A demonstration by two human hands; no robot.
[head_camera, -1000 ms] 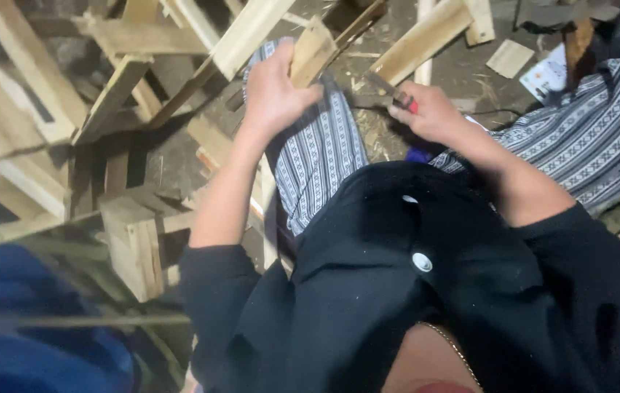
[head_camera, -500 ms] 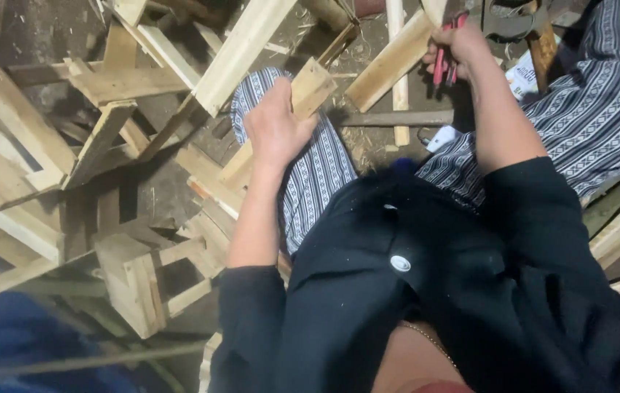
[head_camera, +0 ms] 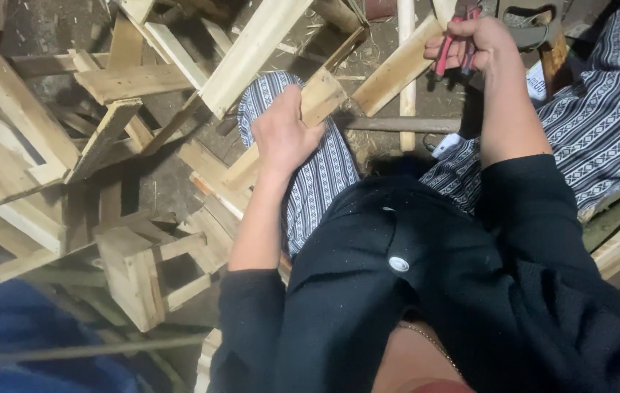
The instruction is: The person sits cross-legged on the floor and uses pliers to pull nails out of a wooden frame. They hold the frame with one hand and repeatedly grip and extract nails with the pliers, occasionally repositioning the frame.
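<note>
Short wooden slat (head_camera: 302, 120): pale, rough-sawn, laid aslant over the left knee in striped trousers (head_camera: 317, 175), far end butting a longer plank (head_camera: 397, 69) that runs up toward the top edge of the view. Left hand (head_camera: 284, 135) pressed flat on its near half, fingers together and curled over the long edge, thumb toward the knee; clamped on the slat. Judged stiff, light for its bulk, dry and not slippery; splintery at sawn edges, likely to split near the ends if pried hard. Best hold judged at mid-length across the width, palm down, clear of end grain and any nail points, none of which can be made out. Red-handled pliers (head_camera: 455, 51): raised near the top edge, right of centre, gripped in the right hand (head_camera: 474, 44), fingers wrapped tight round both handles; tip cut off by the frame. Handles judged firm and grippy. Round wooden stick (head_camera: 397, 125): lying level on the ground between the knees. Slatted crate frames (head_camera: 40, 160): stacked and tumbled along the left edge; one block-legged piece (head_camera: 131, 273) toward the lower left. Ground (head_camera: 171, 182): dark, strewn with shavings. Black garment (head_camera: 412, 291): filling the lower right. Blue material (head_camera: 4, 342): bottom left corner, kind not clear.
</note>
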